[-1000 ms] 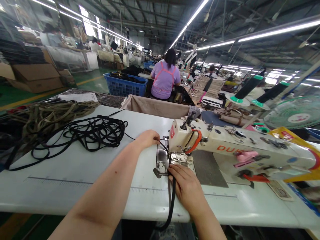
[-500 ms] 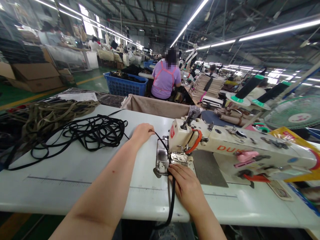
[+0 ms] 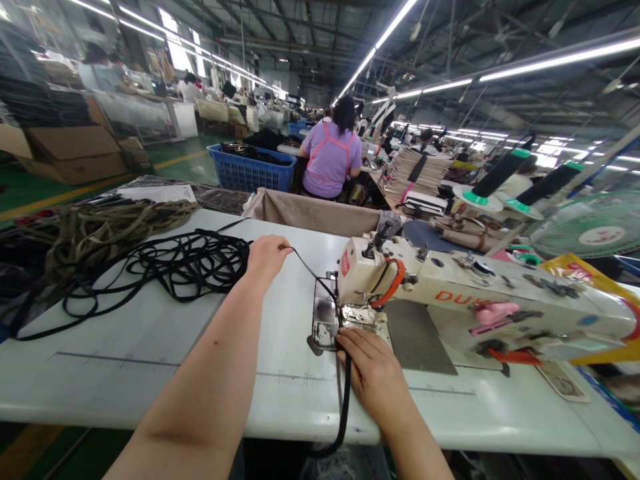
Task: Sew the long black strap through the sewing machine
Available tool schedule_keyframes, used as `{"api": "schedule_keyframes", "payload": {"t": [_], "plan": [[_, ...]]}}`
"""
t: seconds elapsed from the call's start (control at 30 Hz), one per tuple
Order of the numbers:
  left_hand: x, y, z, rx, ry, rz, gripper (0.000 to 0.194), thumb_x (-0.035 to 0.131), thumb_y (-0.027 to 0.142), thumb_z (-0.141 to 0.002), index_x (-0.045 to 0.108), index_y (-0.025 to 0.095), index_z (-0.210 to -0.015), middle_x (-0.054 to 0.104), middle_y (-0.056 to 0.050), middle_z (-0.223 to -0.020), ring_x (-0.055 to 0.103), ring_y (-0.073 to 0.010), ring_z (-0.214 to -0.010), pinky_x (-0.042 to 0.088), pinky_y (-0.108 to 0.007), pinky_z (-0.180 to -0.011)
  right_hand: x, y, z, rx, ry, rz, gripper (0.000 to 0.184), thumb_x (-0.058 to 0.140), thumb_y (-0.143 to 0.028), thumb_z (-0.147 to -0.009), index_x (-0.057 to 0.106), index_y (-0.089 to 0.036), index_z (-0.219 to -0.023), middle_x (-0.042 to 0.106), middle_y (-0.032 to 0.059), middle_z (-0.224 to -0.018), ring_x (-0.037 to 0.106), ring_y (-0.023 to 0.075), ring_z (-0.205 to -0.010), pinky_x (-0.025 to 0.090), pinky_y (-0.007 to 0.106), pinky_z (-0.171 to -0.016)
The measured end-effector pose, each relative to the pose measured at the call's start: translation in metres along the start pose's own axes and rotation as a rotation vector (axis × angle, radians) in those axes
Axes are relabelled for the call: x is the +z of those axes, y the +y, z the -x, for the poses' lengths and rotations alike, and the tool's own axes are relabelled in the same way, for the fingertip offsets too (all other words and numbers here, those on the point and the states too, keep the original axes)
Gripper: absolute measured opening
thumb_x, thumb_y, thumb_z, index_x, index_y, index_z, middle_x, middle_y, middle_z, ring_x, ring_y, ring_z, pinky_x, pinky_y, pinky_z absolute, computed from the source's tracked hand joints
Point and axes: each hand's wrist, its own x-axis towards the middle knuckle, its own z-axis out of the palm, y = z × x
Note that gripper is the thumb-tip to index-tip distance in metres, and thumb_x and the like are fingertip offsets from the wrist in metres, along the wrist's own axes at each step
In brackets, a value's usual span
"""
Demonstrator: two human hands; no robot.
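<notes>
A long black strap (image 3: 346, 393) runs from the table's front edge up through the needle area of a white sewing machine (image 3: 415, 280). My right hand (image 3: 367, 360) lies by the metal plate (image 3: 325, 320), its fingertips pressing the strap down just in front of the presser foot. Behind the foot, the strap comes out on the left, stretched up to my left hand (image 3: 270, 257), which pinches it between thumb and fingers above the table. Left of that hand lies a tangled heap of black strap (image 3: 190, 267).
Olive straps (image 3: 115, 227) are piled at the far left. A beige fabric-lined bin (image 3: 315, 217) borders the table's back edge. Beyond it, a person in purple (image 3: 333, 160) sits beside a blue basket (image 3: 250, 170). Thread cones (image 3: 500, 177) and a green fan (image 3: 595, 227) stand at right.
My left hand has moved left and slightly back, drawing out more strap between it and the machine. My right hand stays in place on the strap.
</notes>
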Motion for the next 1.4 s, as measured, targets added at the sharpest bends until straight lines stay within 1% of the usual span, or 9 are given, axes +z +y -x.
{"api": "schedule_keyframes", "payload": {"t": [0.33, 0.57, 0.7, 0.77, 0.97, 1.07, 1.17, 1.33, 1.4], "plan": [[-0.011, -0.016, -0.003, -0.184, 0.159, 0.135, 0.009, 0.073, 0.031, -0.089, 0.076, 0.023, -0.086, 0.079, -0.005, -0.095, 0.07, -0.0242, -0.095, 0.05, -0.033, -0.088, -0.002, -0.001, -0.001, 0.005, 0.009, 0.002, 0.028, 0.057, -0.023, -0.11, 0.074, -0.021, -0.132, 0.078, 0.0104, -0.13, 0.072, 0.0264, -0.123, 0.063, 0.047, -0.104], [-0.022, -0.017, -0.004, -0.313, 0.271, 0.287, 0.01, 0.073, 0.03, -0.086, 0.073, 0.02, -0.083, 0.078, -0.004, -0.086, 0.071, -0.0223, -0.087, 0.052, -0.032, -0.088, -0.001, -0.001, 0.0, 0.014, 0.001, -0.001, 0.029, 0.057, -0.023, -0.11, 0.074, -0.021, -0.133, 0.077, 0.0104, -0.13, 0.072, 0.0266, -0.123, 0.063, 0.047, -0.105], [-0.027, -0.019, -0.004, -0.369, 0.382, 0.368, 0.011, 0.072, 0.03, -0.086, 0.073, 0.019, -0.085, 0.077, -0.005, -0.084, 0.072, -0.0222, -0.083, 0.054, -0.032, -0.088, -0.001, -0.001, 0.0, 0.003, 0.003, 0.005, 0.028, 0.057, -0.024, -0.11, 0.073, -0.02, -0.132, 0.077, 0.0103, -0.131, 0.072, 0.0266, -0.124, 0.062, 0.047, -0.105], [-0.028, -0.022, -0.004, -0.4, 0.435, 0.405, 0.013, 0.071, 0.031, -0.086, 0.073, 0.019, -0.087, 0.076, -0.005, -0.083, 0.072, -0.0222, -0.081, 0.055, -0.033, -0.088, 0.0, -0.001, 0.0, 0.001, 0.005, 0.006, 0.028, 0.057, -0.024, -0.11, 0.073, -0.019, -0.132, 0.077, 0.0102, -0.131, 0.072, 0.0266, -0.124, 0.062, 0.047, -0.106], [-0.022, -0.041, -0.01, -0.506, 0.514, 0.532, 0.017, 0.07, 0.036, -0.087, 0.07, 0.02, -0.091, 0.075, -0.005, -0.084, 0.072, -0.0217, -0.079, 0.057, -0.031, -0.079, 0.0, 0.0, 0.0, 0.012, 0.007, -0.001, 0.029, 0.058, -0.022, -0.109, 0.074, -0.021, -0.134, 0.077, 0.0109, -0.131, 0.072, 0.026, -0.123, 0.063, 0.047, -0.105], [-0.02, -0.046, -0.012, -0.584, 0.563, 0.642, 0.016, 0.069, 0.035, -0.088, 0.068, 0.019, -0.091, 0.07, -0.003, -0.077, 0.069, -0.0199, -0.072, 0.056, -0.03, -0.072, 0.0, -0.001, 0.0, 0.016, 0.003, -0.009, 0.029, 0.058, -0.023, -0.109, 0.074, -0.022, -0.134, 0.078, 0.0108, -0.13, 0.073, 0.026, -0.123, 0.063, 0.047, -0.105], [-0.023, -0.047, -0.012, -0.654, 0.627, 0.711, 0.014, 0.066, 0.031, -0.09, 0.066, 0.018, -0.092, 0.065, -0.001, -0.074, 0.064, -0.0175, -0.068, 0.052, -0.028, -0.066, 0.0, -0.001, 0.0, 0.024, -0.002, -0.018, 0.032, 0.059, -0.022, -0.108, 0.074, -0.024, -0.136, 0.077, 0.0108, -0.13, 0.072, 0.0259, -0.124, 0.062, 0.047, -0.106], [-0.034, -0.045, -0.009, -0.711, 0.751, 0.83, 0.008, 0.064, 0.023, -0.095, 0.061, 0.016, -0.092, 0.058, 0.002, -0.072, 0.054, -0.0132, -0.064, 0.046, -0.026, -0.063, 0.0, 0.0, 0.001, 0.022, -0.001, -0.014, 0.031, 0.059, -0.022, -0.108, 0.074, -0.022, -0.135, 0.077, 0.0114, -0.131, 0.072, 0.0262, -0.124, 0.062, 0.047, -0.106], [-0.037, -0.047, -0.009, -0.732, 0.785, 0.851, 0.008, 0.06, 0.021, -0.098, 0.058, 0.016, -0.092, 0.055, 0.003, -0.073, 0.051, -0.0119, -0.064, 0.046, -0.026, -0.065, -0.001, 0.0, 0.002, 0.023, -0.01, -0.008, 0.03, 0.059, -0.023, -0.109, 0.074, -0.021, -0.134, 0.077, 0.0114, -0.132, 0.072, 0.0265, -0.125, 0.062, 0.047, -0.106]]}}
